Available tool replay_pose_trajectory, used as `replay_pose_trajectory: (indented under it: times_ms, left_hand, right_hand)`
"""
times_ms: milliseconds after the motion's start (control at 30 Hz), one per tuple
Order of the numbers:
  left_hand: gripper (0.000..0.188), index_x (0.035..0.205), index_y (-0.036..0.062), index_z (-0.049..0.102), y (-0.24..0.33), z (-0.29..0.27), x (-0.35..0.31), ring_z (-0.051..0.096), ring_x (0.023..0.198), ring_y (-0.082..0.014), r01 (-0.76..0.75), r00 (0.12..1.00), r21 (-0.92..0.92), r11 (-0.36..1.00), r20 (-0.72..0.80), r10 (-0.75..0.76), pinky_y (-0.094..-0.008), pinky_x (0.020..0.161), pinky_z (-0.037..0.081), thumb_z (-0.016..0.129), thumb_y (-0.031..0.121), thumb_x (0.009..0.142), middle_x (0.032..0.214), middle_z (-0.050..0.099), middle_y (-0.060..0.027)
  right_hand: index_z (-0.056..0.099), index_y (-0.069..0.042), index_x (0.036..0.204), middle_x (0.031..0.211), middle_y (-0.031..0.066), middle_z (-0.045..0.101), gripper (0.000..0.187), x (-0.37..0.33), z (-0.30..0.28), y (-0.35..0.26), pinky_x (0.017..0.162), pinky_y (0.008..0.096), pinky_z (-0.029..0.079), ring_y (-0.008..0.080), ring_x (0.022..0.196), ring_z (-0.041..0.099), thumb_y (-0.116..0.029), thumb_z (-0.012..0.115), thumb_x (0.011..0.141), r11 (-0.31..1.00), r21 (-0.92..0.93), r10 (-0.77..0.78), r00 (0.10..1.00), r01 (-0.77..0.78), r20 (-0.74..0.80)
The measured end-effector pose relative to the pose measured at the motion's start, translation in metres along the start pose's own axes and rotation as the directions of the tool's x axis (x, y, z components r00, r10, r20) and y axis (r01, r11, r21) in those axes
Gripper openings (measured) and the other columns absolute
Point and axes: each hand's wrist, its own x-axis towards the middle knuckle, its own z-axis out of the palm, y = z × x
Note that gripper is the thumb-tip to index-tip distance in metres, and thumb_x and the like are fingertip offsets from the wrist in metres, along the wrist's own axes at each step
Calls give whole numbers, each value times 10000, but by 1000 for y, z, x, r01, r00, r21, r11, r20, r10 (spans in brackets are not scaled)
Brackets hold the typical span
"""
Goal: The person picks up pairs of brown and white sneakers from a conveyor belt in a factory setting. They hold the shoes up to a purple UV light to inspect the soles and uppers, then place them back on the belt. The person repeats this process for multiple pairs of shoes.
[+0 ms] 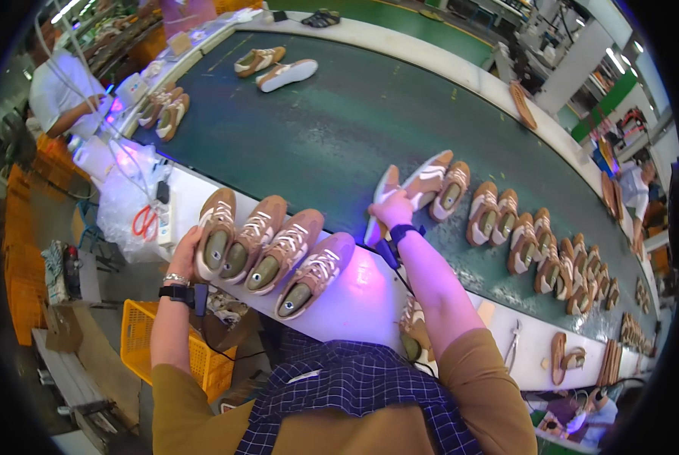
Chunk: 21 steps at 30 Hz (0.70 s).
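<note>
Several tan-and-brown lace-up sneakers with white stripes and olive linings stand in a row on the white ledge in front of me. My left hand (185, 258) is closed round the side of the leftmost sneaker (216, 231), its fingers partly hidden behind the shoe. At the near edge of the dark green belt, my right hand (394, 208) grips a tilted sneaker (387, 183), its pale sole partly showing. Just right of that hand, another sneaker (428, 176) leans on its side beside an upright sneaker (453, 191). Purple light falls on the rightmost ledge sneaker (316, 274).
More sneakers (523, 243) line the green belt (316, 144) to the right; a pair (288, 74) lies far left. Red-handled scissors (144, 221) hang near plastic bags. A yellow crate (138, 334) stands below left. Pliers (514, 345) lie right. A co-worker (62, 91) works at left.
</note>
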Motion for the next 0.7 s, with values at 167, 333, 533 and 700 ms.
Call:
replay_pose_trajectory:
  times_ms: [167, 333, 533, 700]
  left_hand:
    - [336, 1159, 37, 554, -1, -18, -5, 584, 930, -127, 55, 997, 398, 916, -76, -27, -284, 823, 476, 468, 270, 934, 1057, 606, -46]
    - [306, 1149, 32, 559, 12, 4, -14, 540, 924, -129, 23, 957, 679, 734, -228, 181, -263, 826, 433, 494, 214, 912, 1035, 589, -46]
    - [248, 1093, 19, 555, -7, 150, -83, 528, 950, -115, -415, 910, 461, 784, 185, 372, -259, 877, 409, 540, 90, 856, 1013, 570, -37]
    - [550, 1283, -13, 395, -84, 223, -126, 527, 1052, -205, -220, 868, 633, 743, 474, -148, -324, 891, 454, 635, 171, 823, 1165, 514, -135]
  right_hand:
    - [571, 115, 1041, 905, 161, 651, 546, 22, -34, 26, 703, 340, 526, 250, 753, 653, -214, 742, 640, 893, 442, -101, 917, -87, 385]
    - [520, 118, 1117, 992, 207, 633, 761, -40, -81, 45, 774, 325, 509, 283, 866, 645, -393, 739, 598, 890, 421, -338, 875, 176, 347]
    - [524, 63, 1086, 987, 247, 614, 731, -168, -91, 54, 829, 394, 470, 369, 931, 605, -526, 667, 677, 891, 323, -423, 841, 318, 339]
    - [500, 65, 1148, 1071, 235, 577, 705, -211, -92, 104, 829, 404, 466, 348, 968, 584, -410, 723, 678, 864, 370, -306, 939, 343, -156]
